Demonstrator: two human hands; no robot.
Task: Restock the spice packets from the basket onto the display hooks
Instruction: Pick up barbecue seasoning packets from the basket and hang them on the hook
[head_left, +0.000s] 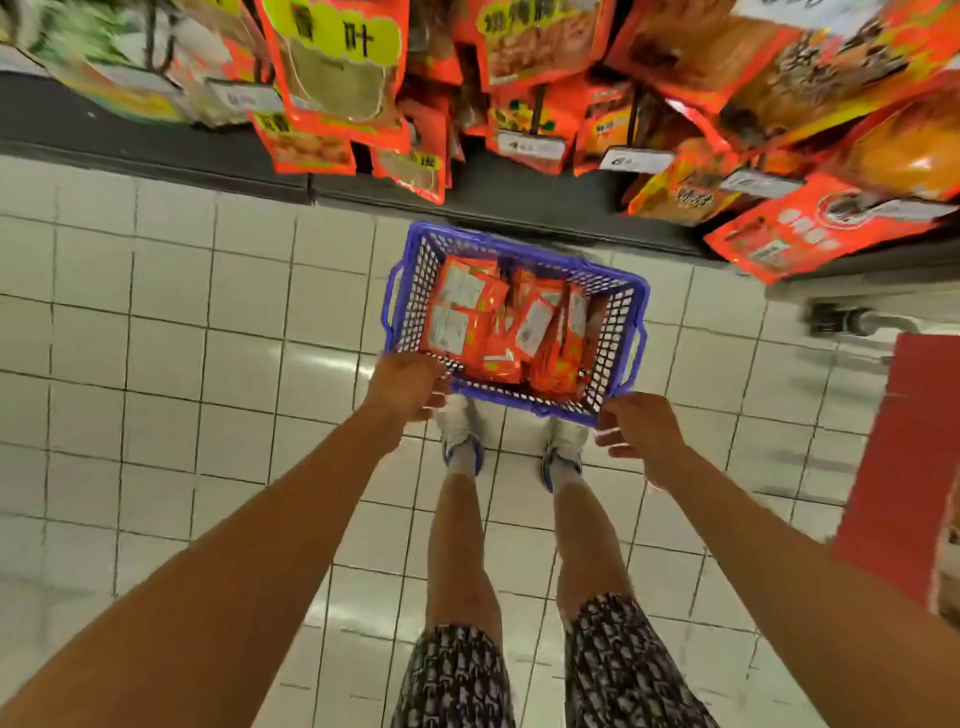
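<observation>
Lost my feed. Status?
Left hand and right hand grip blue basket rim. Spice packets inside, none hung yet. Nothing in the way.

Bright, even indoor light from overhead, warm in tone. Glare streaks shine on the white floor tiles (171, 322), strongest low between the legs. Soft shadow sits under the blue basket (514, 317), which is fairly sharp at centre. Above the basket, the hanging packets (337, 78) smear with motion blur, worst toward the upper corners. Right of the basket, the red panel (904, 457) is blurred too. Wide-angle bending curves the tile lines outward from the basket.
</observation>
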